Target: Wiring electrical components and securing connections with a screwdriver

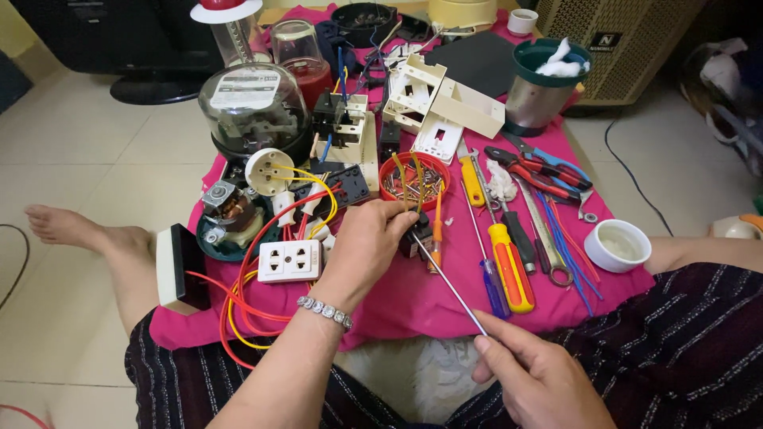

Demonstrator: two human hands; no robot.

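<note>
My left hand (367, 242) pinches a small dark electrical part (416, 237) with yellow-green wires rising from it, held over a pink cloth (413, 298). My right hand (534, 380) grips the handle end of a long screwdriver (449, 283); its metal shaft slants up-left and the tip meets the small part. A beaded bracelet (324, 311) circles my left wrist. A white double socket (288, 260) with red and yellow wires lies just left of my left hand.
A red bowl of screws (413, 176), several screwdrivers (509, 262), red-handled pliers (536, 171), blue wires, a white cup (617, 245), a glass-domed meter (253, 107), a small motor (226, 213), white plastic housings (441, 107) and a metal bin (543, 79) crowd the cloth. My legs flank it.
</note>
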